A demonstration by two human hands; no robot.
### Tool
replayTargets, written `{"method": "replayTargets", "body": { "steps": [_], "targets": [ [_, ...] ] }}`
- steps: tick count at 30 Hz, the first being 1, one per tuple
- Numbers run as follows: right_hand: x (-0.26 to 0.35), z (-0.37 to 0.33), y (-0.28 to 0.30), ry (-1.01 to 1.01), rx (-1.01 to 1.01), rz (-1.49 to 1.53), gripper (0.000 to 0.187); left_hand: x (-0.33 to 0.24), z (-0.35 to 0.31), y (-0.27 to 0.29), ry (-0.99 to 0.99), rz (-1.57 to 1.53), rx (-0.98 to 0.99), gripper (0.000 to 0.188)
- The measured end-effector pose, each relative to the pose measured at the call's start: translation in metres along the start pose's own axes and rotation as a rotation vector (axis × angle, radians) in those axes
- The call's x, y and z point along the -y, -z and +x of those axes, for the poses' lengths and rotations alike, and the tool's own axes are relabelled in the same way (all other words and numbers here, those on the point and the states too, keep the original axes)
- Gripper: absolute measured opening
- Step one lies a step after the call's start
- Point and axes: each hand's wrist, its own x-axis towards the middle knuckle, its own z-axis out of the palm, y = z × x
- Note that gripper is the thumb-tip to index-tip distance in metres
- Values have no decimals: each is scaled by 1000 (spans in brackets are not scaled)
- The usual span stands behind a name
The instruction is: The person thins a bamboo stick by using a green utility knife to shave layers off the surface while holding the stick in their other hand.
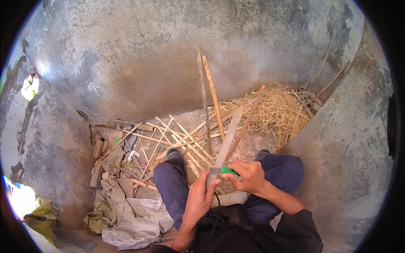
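A flat wooden board (230, 135) slants away from me between my knees, its near end at my hands. My left hand (199, 195) is closed around this near end, with the thumb on its right side. In my right hand (249, 176) is a green-handled blade (228, 170), gripped by the handle. Its short grey metal part lies across the board, close to my left fingertips. Whether those fingertips also touch the metal, I cannot tell.
Loose wooden sticks (181, 137) litter the floor ahead, and two poles (213, 90) lean on the concrete wall (160, 63). A straw heap (274, 111) lies at the far right. Crumpled sacks (135, 219) and wood scraps (96, 175) are on the left. Walls stand close on both sides.
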Motion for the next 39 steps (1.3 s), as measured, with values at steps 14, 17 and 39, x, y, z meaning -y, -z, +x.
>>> {"method": "replayTargets", "body": {
  "steps": [14, 17, 39],
  "targets": [
    [9, 0, -1, 10, 0, 7, 27, 2, 9, 0, -2, -66, -55, 29],
    [4, 1, 2, 27, 18, -36, 26, 3, 10, 0, -11, -33, -71, 25],
    [-37, 12, 20, -46, -137, -75, 28, 17, -2, 2, 130, -17, 8, 31]
  ]
}}
